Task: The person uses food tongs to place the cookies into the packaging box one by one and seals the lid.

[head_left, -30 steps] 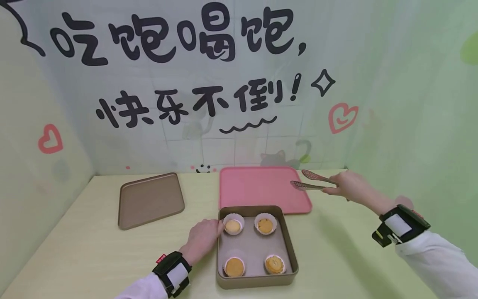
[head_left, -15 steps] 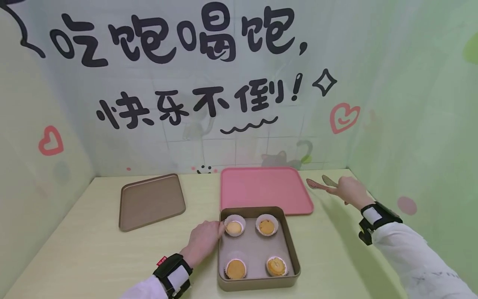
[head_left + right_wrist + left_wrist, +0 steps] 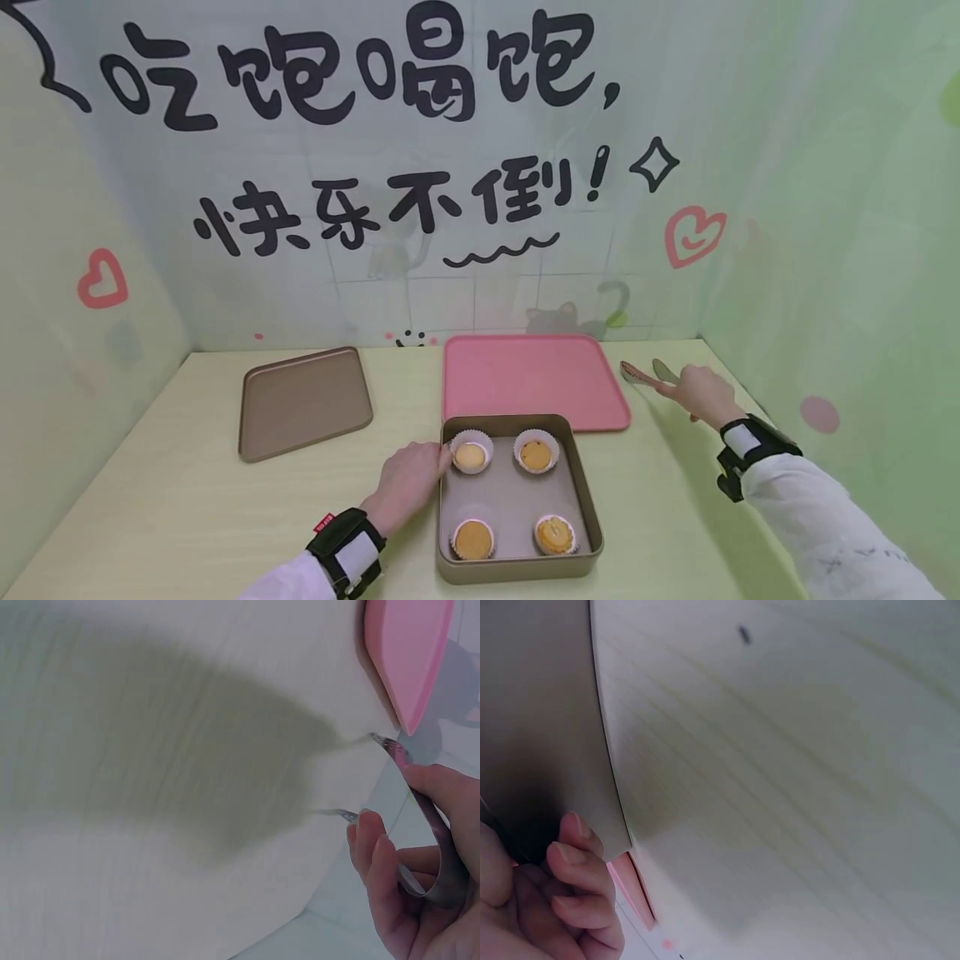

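Pale tabletop (image 3: 187, 517) (lettered backdrop (image 3: 315, 158) behind) holds a pan (image 3: 517, 500).

The desk (image 3: 187, 500) in front of me is pale yellow with a faint wood grain. Directly on it, toward the back, I have a flat brown tray (image 3: 306, 404) lying a little askew on my left and, well apart from it, a wide pink tray (image 3: 525, 375). Nearer to me sits a deep brown pan (image 3: 517, 500), just before the pink one; whether they touch I can't tell.
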The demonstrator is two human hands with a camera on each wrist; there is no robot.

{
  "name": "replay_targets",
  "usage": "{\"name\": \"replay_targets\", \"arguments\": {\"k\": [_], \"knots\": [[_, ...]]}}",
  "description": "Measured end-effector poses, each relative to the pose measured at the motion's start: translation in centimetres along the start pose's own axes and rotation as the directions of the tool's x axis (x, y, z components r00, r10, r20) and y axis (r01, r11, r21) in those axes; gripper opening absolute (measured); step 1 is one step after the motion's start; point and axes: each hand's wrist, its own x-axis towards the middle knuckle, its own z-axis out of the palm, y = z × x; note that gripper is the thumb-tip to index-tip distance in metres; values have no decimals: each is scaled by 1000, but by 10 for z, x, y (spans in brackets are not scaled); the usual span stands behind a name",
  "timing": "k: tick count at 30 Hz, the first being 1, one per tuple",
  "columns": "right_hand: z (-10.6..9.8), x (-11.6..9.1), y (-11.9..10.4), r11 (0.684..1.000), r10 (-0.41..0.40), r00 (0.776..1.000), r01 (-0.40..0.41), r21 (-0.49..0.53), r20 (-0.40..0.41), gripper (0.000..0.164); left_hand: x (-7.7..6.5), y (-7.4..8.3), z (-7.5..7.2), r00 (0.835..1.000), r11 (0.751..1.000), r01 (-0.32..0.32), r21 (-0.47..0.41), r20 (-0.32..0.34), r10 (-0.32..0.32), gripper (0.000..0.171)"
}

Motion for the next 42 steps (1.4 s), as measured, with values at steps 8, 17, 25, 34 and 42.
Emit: {"name": "replay_targets", "arguments": {"k": [8, 17, 25, 34, 42], "knots": [[14, -4, 0, 998, -18, 1000, 16, -69, -17, 46, 0, -2, 0, 999, 999, 37, 2, 11, -37, 40], [28, -5, 0, 984, -62, 997, 54, -171, -42, 46, 0, -1, 1, 999, 999, 37, 1, 9, -37, 39], [35, -6, -2, 975, -80, 996, 69, -210, -45, 46, 1, -1, 1, 999, 999, 35, -5, 14, -35, 40], [37, -10, -2, 973, -68, 998, 63, -220, -14, 51, 1, 0, 1, 1000, 1000, 23, -6, 8, -23, 40], [15, -18, -22, 993, -11, 999, 4, -118, -52, 53, 1, 2, 0, 1000, 1000, 23, -8, 12, -23, 39]]}}
